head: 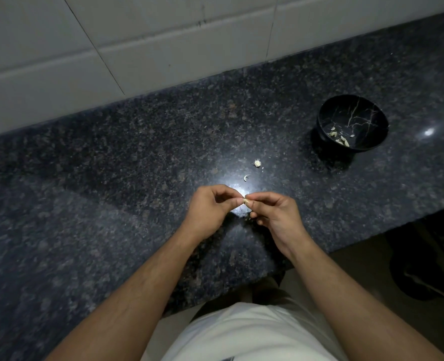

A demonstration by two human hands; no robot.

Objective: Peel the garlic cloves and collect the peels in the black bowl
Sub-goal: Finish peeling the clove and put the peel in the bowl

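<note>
I hold a garlic clove [246,201] between both hands above the dark speckled table [111,178]: my left hand [210,209] pinches it w/ thumb & forefinger, my right hand [275,214] pinches the other end, fingers curled. Just beyond, on the table, lie a curled peel [246,177] & a small garlic bit [257,163]. The black bowl [352,123] sits well apart to the right, w/ peels [341,138] inside near its front wall
</note>
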